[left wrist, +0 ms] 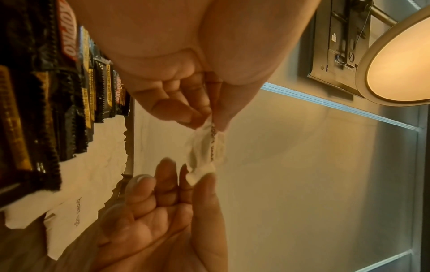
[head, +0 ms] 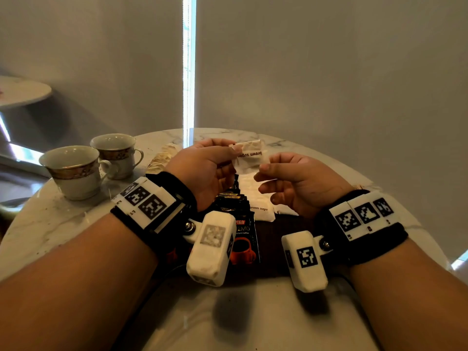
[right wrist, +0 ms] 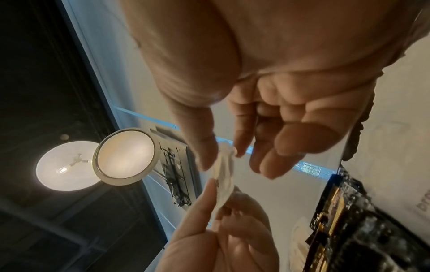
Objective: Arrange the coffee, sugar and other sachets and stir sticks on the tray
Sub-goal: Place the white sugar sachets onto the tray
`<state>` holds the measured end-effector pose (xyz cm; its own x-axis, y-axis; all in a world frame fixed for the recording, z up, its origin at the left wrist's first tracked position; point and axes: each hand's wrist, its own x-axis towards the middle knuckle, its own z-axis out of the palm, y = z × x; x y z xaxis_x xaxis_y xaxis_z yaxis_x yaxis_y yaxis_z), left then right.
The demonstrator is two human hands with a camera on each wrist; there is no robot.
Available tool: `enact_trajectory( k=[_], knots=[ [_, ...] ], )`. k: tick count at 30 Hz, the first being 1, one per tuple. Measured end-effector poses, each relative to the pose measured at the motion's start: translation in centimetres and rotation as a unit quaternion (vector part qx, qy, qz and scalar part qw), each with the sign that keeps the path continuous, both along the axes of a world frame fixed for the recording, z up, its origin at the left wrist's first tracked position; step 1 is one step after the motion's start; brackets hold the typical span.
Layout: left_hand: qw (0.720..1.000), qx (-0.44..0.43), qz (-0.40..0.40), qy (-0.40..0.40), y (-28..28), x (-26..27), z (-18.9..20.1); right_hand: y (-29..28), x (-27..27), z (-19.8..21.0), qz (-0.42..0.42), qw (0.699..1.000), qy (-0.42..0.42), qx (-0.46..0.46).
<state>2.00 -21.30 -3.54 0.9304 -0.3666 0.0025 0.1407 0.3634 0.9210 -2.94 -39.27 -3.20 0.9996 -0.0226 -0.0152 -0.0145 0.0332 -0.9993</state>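
A white "brown sugar" sachet (head: 250,154) hangs in the air above the dark wooden tray (head: 276,231). My left hand (head: 233,150) pinches its left end between thumb and forefinger. My right hand (head: 263,168) pinches its right end. In the left wrist view the sachet (left wrist: 207,149) stretches between the two pinches, and in the right wrist view the same sachet (right wrist: 223,180) looks crumpled. A row of overlapping black coffee sachets (head: 243,231) lies on the tray. Beside them lie white sugar sachets (head: 260,211).
Two gold-banded teacups (head: 73,171) (head: 116,153) stand on the round marble table (head: 63,224) at the left. Tan sachets (head: 162,158) lie on the table behind my left hand. The table's far edge runs just beyond the hands.
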Motion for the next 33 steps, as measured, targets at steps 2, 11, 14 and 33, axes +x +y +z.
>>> enact_trajectory(
  k=[2,11,14,33],
  knots=[
    [1.0,-0.008,-0.009,0.001,-0.1,-0.1,0.1,0.3,-0.1,0.0,-0.017,1.0,-0.008,0.001],
    [0.999,0.0,-0.035,0.005,-0.3,0.1,-0.4,0.5,0.1,0.2,-0.061,0.993,-0.045,0.093],
    [1.0,0.014,-0.018,0.003,-0.2,0.2,-0.4,0.4,0.4,0.0,-0.083,0.991,-0.05,0.096],
    [0.999,0.001,-0.039,-0.015,-0.2,0.1,-0.6,1.2,0.1,-0.5,-0.067,0.994,-0.08,0.045]
  ],
)
